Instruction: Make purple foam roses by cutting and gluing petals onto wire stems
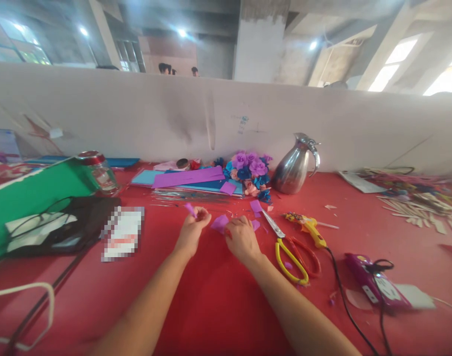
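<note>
My left hand (192, 231) is closed, with a small curled purple paper piece (190, 209) pinched at its fingertips just above the red table (211, 301). To its right, my right hand (244, 238) has its fingers bent down, gripping a purple paper petal (220, 224) at the tabletop. Another bit of purple paper (254, 225) shows beyond its knuckles. Scissors (281, 242) with yellow and red handles lie right of this hand, their blade tips at a purple paper square (255, 207). A yellow glue gun (311, 231) rests farther right, its black cord running toward me.
Purple paper strips (189, 177) lie on blue sheets at the back, beside purple, blue and pink paper flowers (250, 168). A steel jug (293, 165) stands against the wall. Left are a glass jar (102, 175) and black bag (96, 212); right, a purple power strip (374, 282) and wooden sticks (419, 210).
</note>
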Demonstrator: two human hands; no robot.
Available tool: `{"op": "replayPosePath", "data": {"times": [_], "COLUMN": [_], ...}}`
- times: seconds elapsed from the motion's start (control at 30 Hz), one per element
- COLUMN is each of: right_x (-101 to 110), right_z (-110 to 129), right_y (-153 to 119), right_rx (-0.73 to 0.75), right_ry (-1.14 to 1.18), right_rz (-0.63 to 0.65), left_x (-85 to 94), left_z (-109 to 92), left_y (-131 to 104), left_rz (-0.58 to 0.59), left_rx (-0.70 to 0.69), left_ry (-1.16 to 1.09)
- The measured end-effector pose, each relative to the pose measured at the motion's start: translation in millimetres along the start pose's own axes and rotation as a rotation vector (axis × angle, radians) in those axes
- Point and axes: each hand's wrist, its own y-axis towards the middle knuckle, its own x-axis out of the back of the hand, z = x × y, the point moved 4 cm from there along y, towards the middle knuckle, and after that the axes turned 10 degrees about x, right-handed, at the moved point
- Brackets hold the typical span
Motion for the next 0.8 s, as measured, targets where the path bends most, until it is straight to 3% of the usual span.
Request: {"op": "replayPosePath", "data": {"times": [0.13,0.27,0.43,0.63,0.8], "right_x": [-1,-6,-2,6,6], "right_z": [-1,-3,-16,-14,-6], "right_y": [2,3,0,-4,-6], "right_rx": [-0.019,0.008,-0.069,-0.057,0.004], "right_ry": [-0.008,0.017,0.224,0.343,0.351], "right_rz": [-0.011,-0.04,-0.243,-0.328,-0.304], "left_x": [-2.0,1.0,4.9,-6.2,-8.4], "left_z": [1,4,9,16,16], "left_y": [0,0,0,-5,-6], "left_rz": [0.049,0.003,-0.04,0.111,0.145], "left_rx": [0.016,0.048,0.113,0.305,0.296], "left_ry": [0.133,0.228,0.183,0.086,0.071]}}
